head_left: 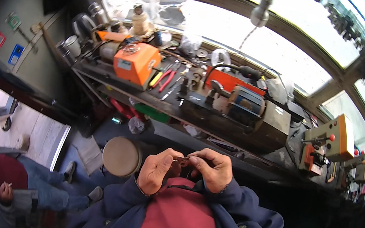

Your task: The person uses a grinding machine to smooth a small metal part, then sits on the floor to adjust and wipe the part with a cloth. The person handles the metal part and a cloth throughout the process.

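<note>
A cluttered counter (165,104) is crossing the upper centre, carrying a boxy orange machine (142,61). Just below centre, the left grip (155,171) and right grip (217,170) are curling inward. A pale label (124,64) is showing illegibly on the machine. Both grips are pinching a small brownish piece (183,161) between them.

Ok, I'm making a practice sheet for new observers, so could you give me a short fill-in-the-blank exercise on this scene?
1. The left hand and the right hand hold a small part in front of a ____ shirt.
2. The round stool is to the ____ of both hands.
3. On the workbench, the boxy machine beside the pliers is coloured ____.

Missing words: red; left; orange
</note>
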A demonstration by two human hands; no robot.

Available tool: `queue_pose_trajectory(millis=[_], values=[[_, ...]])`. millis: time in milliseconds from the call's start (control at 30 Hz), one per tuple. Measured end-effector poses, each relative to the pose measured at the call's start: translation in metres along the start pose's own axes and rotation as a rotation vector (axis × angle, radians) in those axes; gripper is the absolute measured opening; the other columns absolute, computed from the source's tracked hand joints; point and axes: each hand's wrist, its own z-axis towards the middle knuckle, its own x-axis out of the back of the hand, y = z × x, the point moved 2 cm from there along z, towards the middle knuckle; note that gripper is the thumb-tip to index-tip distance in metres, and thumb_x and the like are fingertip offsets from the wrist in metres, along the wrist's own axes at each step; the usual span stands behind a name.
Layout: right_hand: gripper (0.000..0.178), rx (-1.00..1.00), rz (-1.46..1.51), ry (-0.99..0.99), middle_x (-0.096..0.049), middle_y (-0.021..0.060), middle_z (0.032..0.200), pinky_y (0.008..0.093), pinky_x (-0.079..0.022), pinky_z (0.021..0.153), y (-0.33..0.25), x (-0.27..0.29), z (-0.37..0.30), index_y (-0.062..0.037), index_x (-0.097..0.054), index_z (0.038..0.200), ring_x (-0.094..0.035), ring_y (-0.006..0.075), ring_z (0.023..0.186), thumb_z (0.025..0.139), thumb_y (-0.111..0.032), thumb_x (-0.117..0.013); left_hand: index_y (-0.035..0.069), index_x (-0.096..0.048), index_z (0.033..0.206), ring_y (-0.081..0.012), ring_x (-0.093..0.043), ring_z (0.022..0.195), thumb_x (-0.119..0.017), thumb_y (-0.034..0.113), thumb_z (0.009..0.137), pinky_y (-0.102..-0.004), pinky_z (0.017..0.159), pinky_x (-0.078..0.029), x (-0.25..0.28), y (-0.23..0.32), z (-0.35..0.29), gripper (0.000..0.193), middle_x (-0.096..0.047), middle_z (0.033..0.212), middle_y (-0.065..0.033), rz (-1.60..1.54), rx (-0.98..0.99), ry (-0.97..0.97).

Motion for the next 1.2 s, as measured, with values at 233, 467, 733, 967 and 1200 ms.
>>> queue_pose_trajectory(millis=[233, 467, 733, 967, 1200], values=[[0.016, -0.116, -0.004, -0.223, -0.073, 0.0088, 0.086, 0.0236, -0.050, 0.063, 0.009, -0.079, 0.012, 0.0055, -0.071, 0.101, -0.061, 0.0088, 0.066, 0.097, -0.009, -0.064, -0.002, -0.058, 0.123, -0.0173, -0.064, 0.096, -0.038, 0.028, 0.109, -0.0311, 0.086, -0.051, 0.058, -0.002, -0.076, 0.039, -0.065, 0.108, -0.0106, -0.254, 0.143, 0.113], [0.017, -0.208, -0.003, -0.378, -0.074, 0.0110, 0.090, 0.0235, -0.051, 0.062, 0.029, -0.158, 0.011, 0.0069, -0.070, 0.101, -0.062, 0.0095, 0.065, 0.098, -0.008, -0.062, -0.005, -0.058, 0.123, -0.0193, -0.064, 0.102, -0.047, 0.014, 0.105, -0.0338, 0.090, -0.053, 0.109, -0.017, -0.150, 0.027, -0.065, 0.114, -0.0115, -0.512, 0.118, 0.207], [0.016, -0.111, -0.177, -0.450, -0.072, 0.0095, 0.087, 0.0228, -0.050, 0.061, 0.032, -0.188, 0.016, 0.0071, -0.070, 0.100, -0.062, 0.0092, 0.064, 0.097, -0.007, -0.063, -0.005, -0.062, 0.112, -0.0167, -0.067, 0.092, -0.056, 0.007, 0.102, -0.0299, 0.085, -0.055, 0.122, -0.011, -0.173, 0.017, -0.068, 0.104, -0.0101, -0.348, 0.077, 0.420], [0.023, -0.094, -0.057, -0.274, -0.069, 0.0080, 0.084, 0.0228, -0.050, 0.060, 0.035, -0.184, 0.025, 0.0081, -0.069, 0.104, -0.061, 0.0102, 0.065, 0.097, -0.013, -0.065, -0.006, -0.061, 0.111, -0.0193, -0.070, 0.087, -0.055, 0.009, 0.102, -0.0317, 0.083, -0.056, 0.125, -0.012, -0.191, 0.018, -0.070, 0.098, -0.0125, -0.334, 0.069, 0.542], [0.022, -0.145, -0.011, -0.446, -0.069, 0.0107, 0.086, 0.0249, -0.052, 0.064, 0.039, -0.193, 0.015, 0.0085, -0.069, 0.104, -0.064, 0.0132, 0.065, 0.100, -0.012, -0.062, -0.005, -0.059, 0.112, -0.0162, -0.068, 0.088, -0.054, 0.007, 0.102, -0.0293, 0.082, -0.057, 0.118, -0.011, -0.186, 0.016, -0.068, 0.096, -0.0107, -0.298, 0.115, 0.521]])
